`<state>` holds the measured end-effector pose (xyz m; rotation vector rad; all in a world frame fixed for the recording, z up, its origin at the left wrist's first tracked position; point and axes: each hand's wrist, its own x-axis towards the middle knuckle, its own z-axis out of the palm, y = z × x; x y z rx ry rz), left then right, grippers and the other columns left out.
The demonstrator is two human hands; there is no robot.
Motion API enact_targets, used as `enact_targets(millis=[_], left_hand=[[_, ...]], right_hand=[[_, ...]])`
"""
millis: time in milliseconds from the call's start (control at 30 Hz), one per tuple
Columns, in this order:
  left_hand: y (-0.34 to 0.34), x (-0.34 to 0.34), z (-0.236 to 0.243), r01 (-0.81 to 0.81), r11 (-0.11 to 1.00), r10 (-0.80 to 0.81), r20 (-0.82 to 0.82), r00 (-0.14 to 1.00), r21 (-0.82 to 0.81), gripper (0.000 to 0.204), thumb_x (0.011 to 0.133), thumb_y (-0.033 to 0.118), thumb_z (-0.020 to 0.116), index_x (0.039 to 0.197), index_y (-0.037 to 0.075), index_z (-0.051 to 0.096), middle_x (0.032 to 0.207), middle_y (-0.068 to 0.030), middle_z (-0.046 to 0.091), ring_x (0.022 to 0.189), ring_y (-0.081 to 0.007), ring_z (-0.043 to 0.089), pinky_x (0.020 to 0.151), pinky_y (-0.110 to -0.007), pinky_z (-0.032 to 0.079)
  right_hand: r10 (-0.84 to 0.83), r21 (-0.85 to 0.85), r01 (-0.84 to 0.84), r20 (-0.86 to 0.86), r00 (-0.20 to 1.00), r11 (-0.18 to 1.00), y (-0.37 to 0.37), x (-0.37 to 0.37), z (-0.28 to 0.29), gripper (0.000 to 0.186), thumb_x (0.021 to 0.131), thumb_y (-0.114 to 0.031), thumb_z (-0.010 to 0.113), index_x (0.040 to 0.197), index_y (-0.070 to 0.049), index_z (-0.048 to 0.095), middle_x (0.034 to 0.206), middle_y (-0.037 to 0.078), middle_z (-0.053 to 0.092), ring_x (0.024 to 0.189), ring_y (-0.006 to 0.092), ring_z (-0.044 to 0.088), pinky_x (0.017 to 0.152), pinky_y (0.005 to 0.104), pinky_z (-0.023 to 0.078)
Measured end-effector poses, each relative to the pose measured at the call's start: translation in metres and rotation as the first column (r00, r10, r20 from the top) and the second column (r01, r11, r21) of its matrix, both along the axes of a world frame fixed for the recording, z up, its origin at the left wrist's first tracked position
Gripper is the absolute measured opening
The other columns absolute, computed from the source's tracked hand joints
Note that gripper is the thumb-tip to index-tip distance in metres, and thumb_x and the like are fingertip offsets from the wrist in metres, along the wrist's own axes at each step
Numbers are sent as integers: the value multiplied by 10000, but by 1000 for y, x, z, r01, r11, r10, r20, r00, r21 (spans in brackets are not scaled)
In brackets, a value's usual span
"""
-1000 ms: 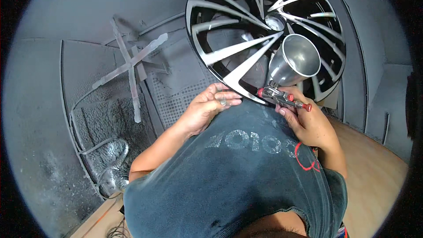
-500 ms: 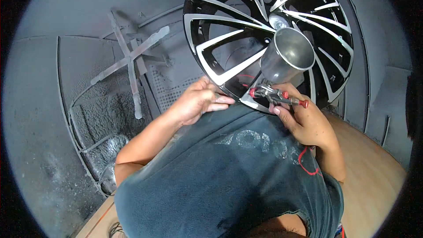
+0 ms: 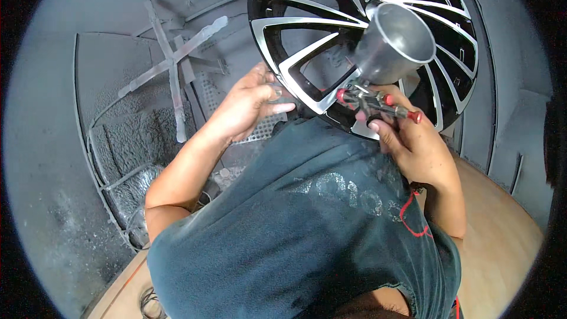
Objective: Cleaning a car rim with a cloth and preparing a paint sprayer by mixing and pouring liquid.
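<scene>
A black alloy wheel rim (image 3: 339, 119) with bright silver spoke faces fills the top centre. My right hand (image 3: 416, 147) is closed round a spray gun (image 3: 372, 103), which has red knobs and a large open metal cup (image 3: 390, 47) on top. The gun is in front of the rim's lower spokes and hides part of them and most of the hub. At the rim's lower left edge, my left hand (image 3: 254, 103) grips with bent fingers; some fingertips are hidden behind the edge.
A cross-shaped stand (image 3: 172, 62) with pale, coated arms is to the left. Below it lies a dark, crusted, paint-covered surface (image 3: 130, 136) beside a bent rod. A perforated panel (image 3: 209, 97) shows behind my left hand. Tan board (image 3: 496, 224) covers the lower right, and grey walls surround the area.
My left hand has shifted up and left along the rim's edge. The spray gun in my right hand has risen slightly and moved right. The rim appears slightly turned.
</scene>
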<state>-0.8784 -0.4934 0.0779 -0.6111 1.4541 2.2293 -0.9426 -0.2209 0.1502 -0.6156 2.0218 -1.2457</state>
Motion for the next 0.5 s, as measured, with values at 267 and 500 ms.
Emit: enact_targets(millis=[267, 500], left_hand=[[22, 25, -10, 6, 995, -6, 0, 1000, 96, 521, 768, 4, 473, 1282, -6, 385, 1205, -131, 474, 1132, -266, 537, 955, -405, 501], [14, 38, -16, 133, 990, -135, 47, 990, 39, 544, 803, 14, 465, 1334, -5, 350, 1212, -136, 478, 1162, -255, 522, 973, -401, 480]], right_hand=[[160, 26, -160, -320, 934, 987, -20, -5, -12, 282, 931, -13, 528, 1207, 35, 490, 1064, 104, 577, 768, 150, 546, 684, 281, 469], [121, 110, -97, -237, 964, 989, -22, 2, -3, 304, 928, -11, 532, 1225, 10, 475, 954, 95, 580, 797, 159, 548, 708, 291, 470]])
